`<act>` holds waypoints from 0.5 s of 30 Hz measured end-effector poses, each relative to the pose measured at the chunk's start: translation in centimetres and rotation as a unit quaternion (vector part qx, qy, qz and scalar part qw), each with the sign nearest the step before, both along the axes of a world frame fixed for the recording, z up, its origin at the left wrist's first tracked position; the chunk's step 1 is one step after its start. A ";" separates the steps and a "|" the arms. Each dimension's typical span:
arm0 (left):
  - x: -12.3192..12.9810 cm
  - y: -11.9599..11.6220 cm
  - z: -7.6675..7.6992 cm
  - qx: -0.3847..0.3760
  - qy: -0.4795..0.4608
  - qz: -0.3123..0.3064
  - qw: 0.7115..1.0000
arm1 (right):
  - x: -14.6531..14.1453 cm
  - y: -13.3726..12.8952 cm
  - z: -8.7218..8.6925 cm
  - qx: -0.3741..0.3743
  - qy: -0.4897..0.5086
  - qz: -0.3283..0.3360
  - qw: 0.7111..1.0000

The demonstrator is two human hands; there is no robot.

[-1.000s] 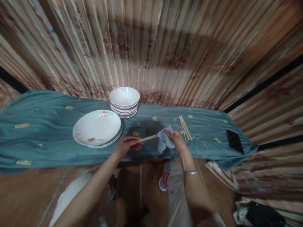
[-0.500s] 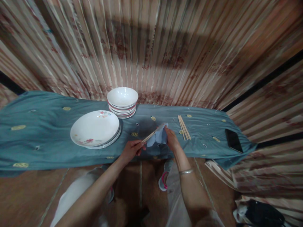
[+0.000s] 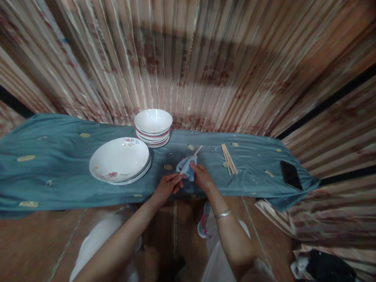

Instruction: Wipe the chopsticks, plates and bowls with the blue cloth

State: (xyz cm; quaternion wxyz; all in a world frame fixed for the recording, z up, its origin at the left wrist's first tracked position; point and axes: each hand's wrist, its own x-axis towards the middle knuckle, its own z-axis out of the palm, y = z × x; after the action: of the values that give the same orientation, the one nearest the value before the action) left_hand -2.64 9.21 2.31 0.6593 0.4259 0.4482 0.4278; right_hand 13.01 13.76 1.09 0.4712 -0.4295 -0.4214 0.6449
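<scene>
1. Head view, nearest first: the left hand [image 3: 167, 188] is at the near edge of the desk [image 3: 70, 176], fingers closed and pinching the near end of the held sticks [image 3: 199, 150].
2. And here's the line that matters! The held sticks run away from that hand, up and to the right, long axis on a slant, the far tip poking out beyond the cloth. How many sticks? Can't tell, the wrap hides them.
3. Just beyond, the right hand [image 3: 201, 176] has a grip on the cloth [image 3: 185, 166], bunched around the middle of the sticks; it comes in from the right and is the one nearer the far tip.
4. Off to the right, well apart from both hands, lies the phone [image 3: 290, 175].
5. Left hand's other side: plates [image 3: 117, 160], stacked. Over right, loose sticks [image 3: 230, 159] lie slanting the opposite way, nearer the right hand than the left.
6. Farthest on the desk, the bowls [image 3: 154, 121], stacked behind the plates, a curtain [image 3: 176, 58] beyond.
</scene>
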 end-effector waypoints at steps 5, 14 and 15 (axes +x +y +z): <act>0.1 0.0 -0.1 -0.007 -0.020 -0.004 1.000 | -0.9 -0.4 0.3 -0.044 0.039 -0.014 0.998; 0.1 0.0 0.1 -0.019 -0.042 0.001 0.999 | -1.2 -0.1 0.4 -0.053 0.066 -0.066 0.994; 0.1 -0.1 0.1 -0.020 -0.041 -0.003 0.999 | -1.0 0.1 0.3 -0.053 0.069 -0.083 0.993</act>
State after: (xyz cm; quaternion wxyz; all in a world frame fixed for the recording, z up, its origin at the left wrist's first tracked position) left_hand -2.56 9.14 2.39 0.6871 0.3960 0.4280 0.4334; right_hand 11.99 13.83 1.43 0.5274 -0.4420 -0.3160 0.6532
